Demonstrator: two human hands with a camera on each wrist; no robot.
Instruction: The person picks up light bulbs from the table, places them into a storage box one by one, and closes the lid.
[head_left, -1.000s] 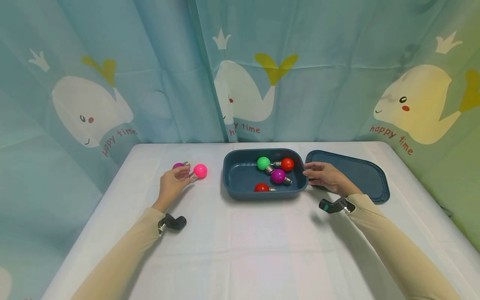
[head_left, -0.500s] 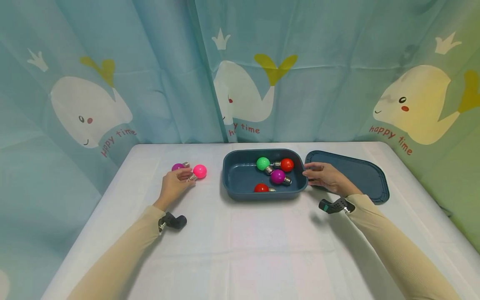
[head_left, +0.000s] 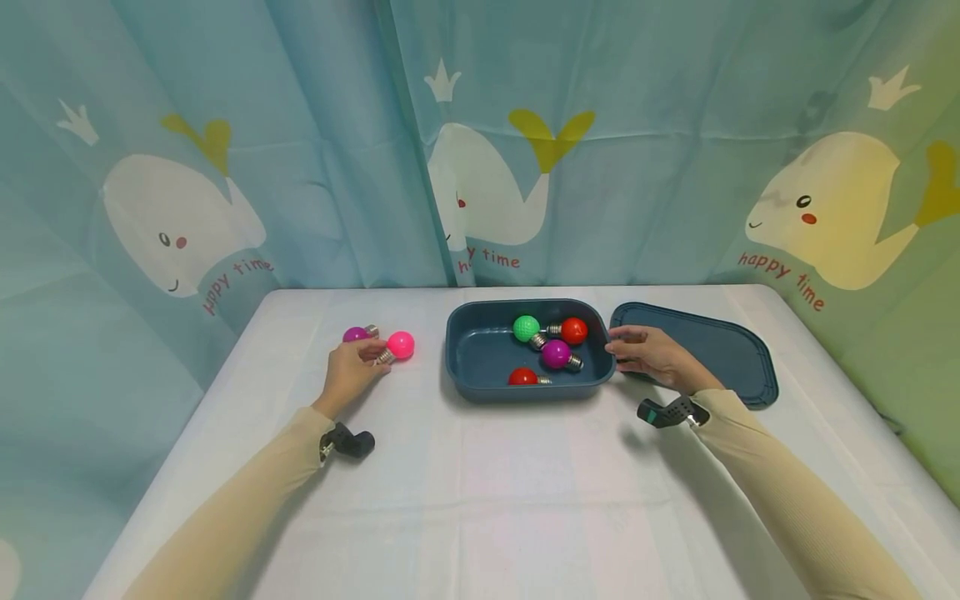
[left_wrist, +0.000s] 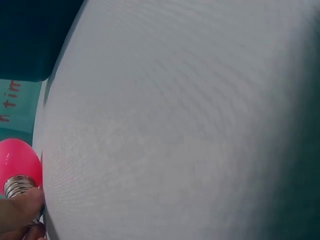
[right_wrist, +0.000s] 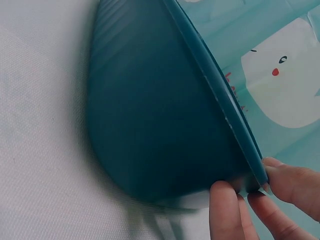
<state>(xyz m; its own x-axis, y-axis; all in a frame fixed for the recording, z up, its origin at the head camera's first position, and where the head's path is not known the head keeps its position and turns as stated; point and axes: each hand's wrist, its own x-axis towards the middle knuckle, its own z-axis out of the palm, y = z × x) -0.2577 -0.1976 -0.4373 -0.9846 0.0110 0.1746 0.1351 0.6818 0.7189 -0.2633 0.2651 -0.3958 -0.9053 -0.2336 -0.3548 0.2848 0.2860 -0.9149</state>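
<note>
In the head view my left hand pinches the metal base of a pink light bulb at the table's left. The left wrist view shows a finger and thumb at the threaded base of this bulb. Just behind the hand lies a purple light bulb, partly covered by the fingers. At the right end of the dark blue box is my right hand. Its fingers grip the box's rim, one digit at the edge and others at the outer wall.
Inside the box are a green bulb, a purple bulb and two red bulbs, one at the back. A dark blue lid lies right of the box, partly behind my right hand. A whale-print curtain hangs behind the table.
My left hand has closed in on the pink bulb's base and shifted slightly right; more of the purple bulb shows behind it. My right hand and the box stay in place.
</note>
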